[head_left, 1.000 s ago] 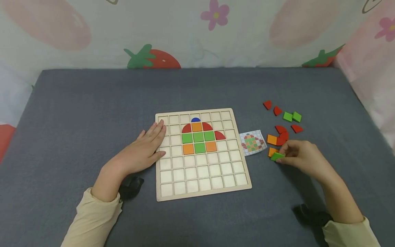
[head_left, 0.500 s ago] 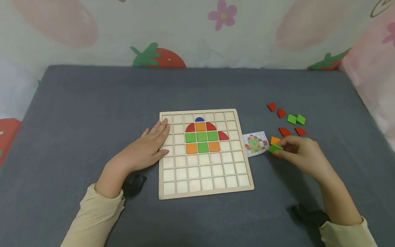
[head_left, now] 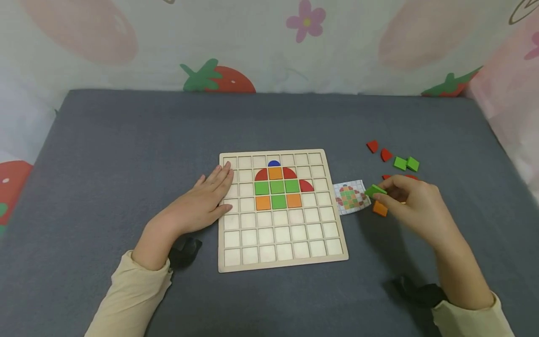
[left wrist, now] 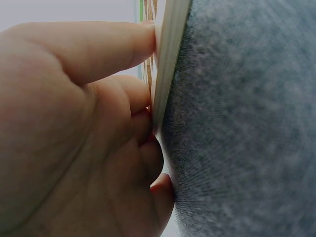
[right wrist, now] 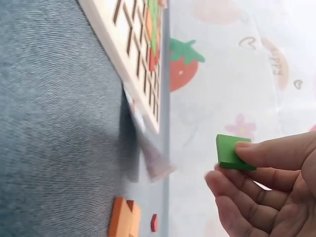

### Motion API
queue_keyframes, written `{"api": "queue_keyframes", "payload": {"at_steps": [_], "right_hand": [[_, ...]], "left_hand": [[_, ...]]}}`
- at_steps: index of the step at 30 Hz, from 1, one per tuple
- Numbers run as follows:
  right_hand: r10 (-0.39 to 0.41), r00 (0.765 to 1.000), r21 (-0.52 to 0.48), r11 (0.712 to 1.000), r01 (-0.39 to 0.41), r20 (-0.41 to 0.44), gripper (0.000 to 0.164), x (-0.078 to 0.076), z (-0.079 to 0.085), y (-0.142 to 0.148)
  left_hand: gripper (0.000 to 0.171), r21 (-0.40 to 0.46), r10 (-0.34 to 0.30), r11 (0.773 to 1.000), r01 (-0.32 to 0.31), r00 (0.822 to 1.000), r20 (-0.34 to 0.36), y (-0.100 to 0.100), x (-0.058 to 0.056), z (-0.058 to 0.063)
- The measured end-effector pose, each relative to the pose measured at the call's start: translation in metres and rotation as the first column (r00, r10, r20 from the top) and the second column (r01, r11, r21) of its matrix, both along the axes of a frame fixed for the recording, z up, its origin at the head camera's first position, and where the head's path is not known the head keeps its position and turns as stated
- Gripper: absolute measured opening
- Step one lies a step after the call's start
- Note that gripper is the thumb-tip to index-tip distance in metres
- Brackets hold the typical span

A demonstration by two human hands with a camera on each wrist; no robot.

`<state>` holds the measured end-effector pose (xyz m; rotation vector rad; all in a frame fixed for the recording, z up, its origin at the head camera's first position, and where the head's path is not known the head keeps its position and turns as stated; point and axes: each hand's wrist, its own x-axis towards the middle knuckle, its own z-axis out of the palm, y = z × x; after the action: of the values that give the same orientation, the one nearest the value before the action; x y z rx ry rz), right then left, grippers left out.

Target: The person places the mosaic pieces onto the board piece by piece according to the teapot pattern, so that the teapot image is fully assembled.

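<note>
My right hand (head_left: 414,201) pinches a green square tile (right wrist: 229,150) between thumb and fingers, raised above the table just right of the pattern card. My left hand (head_left: 198,203) lies with straight fingers over the left edge of the wooden grid board (head_left: 284,264); in the left wrist view its thumb and fingertips (left wrist: 145,42) rest at the board's rim. Toward the top of the board sit a blue half-round tile (head_left: 274,163), red quarter-round tiles (head_left: 306,186), green squares (head_left: 277,187) and orange squares (head_left: 263,202). The printed pattern card (head_left: 351,196) sticks out from the board's right edge.
Right of the card lie loose tiles: an orange square (head_left: 380,209) under my right hand, red quarter-rounds (head_left: 372,146) and two green squares (head_left: 412,164) farther back. My right hand partly hides some red ones. A patterned curtain (head_left: 337,51) hangs behind the table.
My right hand has lifted the green square tile off the loose pile and carried it up and away, toward the card. My left hand stays on the board. The head view has shifted slightly.
</note>
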<state>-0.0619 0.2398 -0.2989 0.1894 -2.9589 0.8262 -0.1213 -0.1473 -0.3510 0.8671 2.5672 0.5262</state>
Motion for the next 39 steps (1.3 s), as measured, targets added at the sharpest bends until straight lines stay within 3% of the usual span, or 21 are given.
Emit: {"api": "queue_keyframes", "payload": {"at_steps": [4,10,20,26,29,39], "right_hand": [[0.018,1.0,-0.054,0.998,-0.018,-0.002,0.011,-0.002,0.003,-0.01],[0.086,0.992,-0.143,0.987,-0.073,0.09,0.012,-0.009,0.001,-0.036],[0.279,0.949,-0.249,0.939,-0.238,0.148,0.009,-0.023,-0.019,-0.089],[0.308,0.923,-0.283,0.929,-0.24,0.229,0.011,-0.025,-0.027,-0.124],[0.334,0.915,-0.269,0.925,-0.27,0.228,0.011,-0.024,-0.029,-0.137],[0.344,0.903,-0.271,0.923,-0.274,0.259,0.011,-0.024,-0.032,-0.148]], "left_hand": [[0.067,0.003,0.0,1.0,0.0,1.0,-0.006,-0.001,0.001,0.001],[0.067,0.016,-0.003,1.0,0.003,1.0,-0.006,0.0,0.001,0.0],[0.068,0.0,0.007,1.0,-0.007,1.0,0.0,-0.001,-0.001,-0.002],[0.069,-0.003,0.013,1.0,-0.013,1.0,0.006,-0.003,0.001,-0.002],[0.068,0.003,0.01,1.0,-0.01,1.0,0.005,-0.004,0.001,-0.002],[0.068,0.008,0.009,1.0,-0.009,1.0,-0.009,-0.004,0.002,-0.001]]}}
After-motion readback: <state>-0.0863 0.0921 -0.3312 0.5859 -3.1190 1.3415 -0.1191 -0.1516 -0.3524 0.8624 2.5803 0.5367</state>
